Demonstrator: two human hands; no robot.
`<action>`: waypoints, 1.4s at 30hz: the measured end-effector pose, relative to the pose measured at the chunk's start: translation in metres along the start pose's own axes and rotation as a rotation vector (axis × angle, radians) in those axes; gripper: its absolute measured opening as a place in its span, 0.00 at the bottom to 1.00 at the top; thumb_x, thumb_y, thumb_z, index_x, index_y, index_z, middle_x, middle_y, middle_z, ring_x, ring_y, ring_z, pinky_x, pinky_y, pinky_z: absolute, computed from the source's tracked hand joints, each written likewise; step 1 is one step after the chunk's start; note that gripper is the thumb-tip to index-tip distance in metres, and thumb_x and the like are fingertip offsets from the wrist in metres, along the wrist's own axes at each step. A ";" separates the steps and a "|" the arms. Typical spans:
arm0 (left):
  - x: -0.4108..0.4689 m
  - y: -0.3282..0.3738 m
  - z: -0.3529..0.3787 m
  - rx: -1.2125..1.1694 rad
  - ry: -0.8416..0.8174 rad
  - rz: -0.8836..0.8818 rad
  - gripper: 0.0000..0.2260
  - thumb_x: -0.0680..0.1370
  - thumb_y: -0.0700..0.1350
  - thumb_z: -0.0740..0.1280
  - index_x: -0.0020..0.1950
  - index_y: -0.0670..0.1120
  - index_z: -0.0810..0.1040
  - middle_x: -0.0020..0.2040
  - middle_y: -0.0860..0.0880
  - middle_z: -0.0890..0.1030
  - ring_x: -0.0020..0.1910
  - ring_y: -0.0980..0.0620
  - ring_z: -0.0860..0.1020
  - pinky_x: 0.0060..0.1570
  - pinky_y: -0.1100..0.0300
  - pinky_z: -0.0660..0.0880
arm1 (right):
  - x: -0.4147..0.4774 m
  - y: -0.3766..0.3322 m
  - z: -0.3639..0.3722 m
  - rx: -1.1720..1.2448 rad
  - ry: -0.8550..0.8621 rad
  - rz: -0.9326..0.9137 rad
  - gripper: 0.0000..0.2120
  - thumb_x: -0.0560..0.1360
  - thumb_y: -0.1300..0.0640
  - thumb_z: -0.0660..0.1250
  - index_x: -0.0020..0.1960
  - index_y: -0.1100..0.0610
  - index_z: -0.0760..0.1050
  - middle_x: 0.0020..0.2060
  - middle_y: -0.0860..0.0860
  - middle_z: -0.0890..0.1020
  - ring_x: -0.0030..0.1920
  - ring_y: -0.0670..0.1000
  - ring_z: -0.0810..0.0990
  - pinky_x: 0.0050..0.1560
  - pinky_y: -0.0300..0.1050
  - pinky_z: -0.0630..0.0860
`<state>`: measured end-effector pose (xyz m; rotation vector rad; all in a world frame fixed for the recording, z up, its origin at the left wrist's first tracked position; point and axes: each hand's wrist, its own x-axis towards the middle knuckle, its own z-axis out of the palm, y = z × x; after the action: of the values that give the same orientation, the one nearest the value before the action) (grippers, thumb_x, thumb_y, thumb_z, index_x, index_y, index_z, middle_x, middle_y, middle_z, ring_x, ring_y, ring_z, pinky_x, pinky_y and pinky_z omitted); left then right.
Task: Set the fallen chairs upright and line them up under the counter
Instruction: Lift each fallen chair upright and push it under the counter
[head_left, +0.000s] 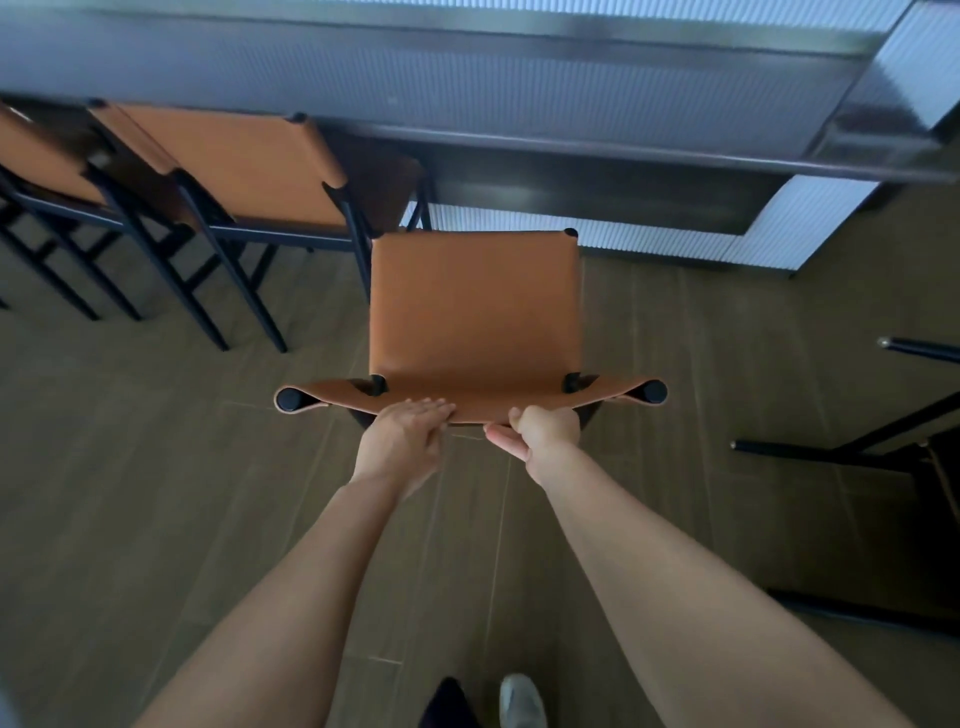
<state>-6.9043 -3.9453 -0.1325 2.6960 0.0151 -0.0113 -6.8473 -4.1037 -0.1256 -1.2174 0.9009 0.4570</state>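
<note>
The upright chair (472, 312) stands on the floor (156, 467) on its legs. Its tan seat faces the counter (519, 78), and its front edge is near the counter's ribbed lower panel. It is not as far under the counter's near edge as the chairs to its left.

The backrest (467, 402) is the part of the chair nearest to me, and both of my hands are on its top edge.
- Left hand (402, 434): the fingers lie straight and close together, flat over the top edge, left of centre. They are not curled round it.
- Right hand (540, 431): it is clamped on the top edge right of centre, with the thumb on the near side and the fingers wrapped to the far side.

The second chair (244, 161) stands just left of the upright chair, with its seat under the counter's near edge. The third chair (36, 156) stands beside it at the counter's left end and is cut by the frame.

The fallen chair (805, 451) lies near the floor's right edge, well apart from the counter. Only its black legs and rails show.

One shoe (522, 701) is at the floor's near edge.
</note>
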 end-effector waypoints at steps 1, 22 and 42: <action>0.008 -0.001 -0.002 0.008 -0.003 -0.004 0.14 0.80 0.39 0.63 0.64 0.43 0.79 0.65 0.46 0.78 0.68 0.49 0.74 0.70 0.61 0.58 | 0.001 -0.005 0.004 -0.008 0.009 -0.003 0.09 0.77 0.72 0.62 0.45 0.59 0.70 0.42 0.57 0.82 0.30 0.55 0.85 0.34 0.46 0.83; 0.162 -0.024 -0.042 0.061 -0.154 0.044 0.16 0.81 0.43 0.56 0.64 0.49 0.78 0.59 0.50 0.81 0.59 0.46 0.77 0.60 0.57 0.68 | 0.072 -0.115 0.090 0.022 0.102 0.045 0.07 0.75 0.72 0.66 0.48 0.63 0.74 0.38 0.58 0.82 0.37 0.57 0.85 0.45 0.47 0.84; 0.162 -0.018 -0.062 -1.035 0.052 -0.461 0.06 0.77 0.51 0.68 0.46 0.53 0.85 0.44 0.62 0.84 0.51 0.63 0.79 0.46 0.71 0.69 | 0.072 -0.130 0.088 -0.112 -0.017 0.099 0.07 0.75 0.70 0.68 0.53 0.65 0.75 0.44 0.60 0.83 0.40 0.56 0.84 0.30 0.46 0.81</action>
<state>-6.7423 -3.9008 -0.0859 1.6112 0.5088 -0.0567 -6.6799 -4.0736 -0.0981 -1.2724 0.9344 0.6031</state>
